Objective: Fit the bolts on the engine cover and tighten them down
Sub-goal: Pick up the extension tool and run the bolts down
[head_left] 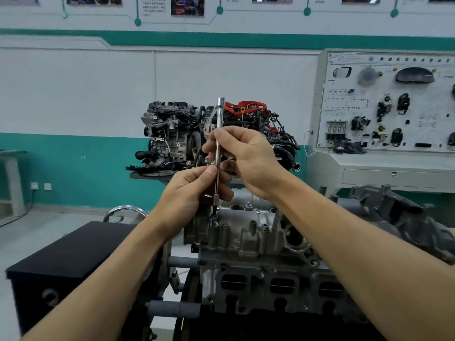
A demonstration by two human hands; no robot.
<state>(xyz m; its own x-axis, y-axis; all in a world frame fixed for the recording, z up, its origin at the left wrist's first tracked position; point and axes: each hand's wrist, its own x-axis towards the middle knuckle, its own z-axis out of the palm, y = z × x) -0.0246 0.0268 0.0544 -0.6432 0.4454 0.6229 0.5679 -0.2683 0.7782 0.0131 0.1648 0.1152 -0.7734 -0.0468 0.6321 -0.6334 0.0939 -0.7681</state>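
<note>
Driver: long chrome steel socket bar (219, 124), stiff, slick, judged light, stood on small bolt (213, 221) at grey cast-metal engine cover (246, 235) left edge | lower shaft pinched by left hand (194, 190) | mid-shaft wrapped by right hand (246, 156)

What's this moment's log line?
step: tightening | socket driver upright, tip on engine cover | left hand pinches lower shaft | right hand grips upper shaft

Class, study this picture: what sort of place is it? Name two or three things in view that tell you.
Probably a vehicle-mechanics training workshop: a display engine on a stand, a demonstration board of car parts, and an engine cover being worked with a long socket driver.
</note>
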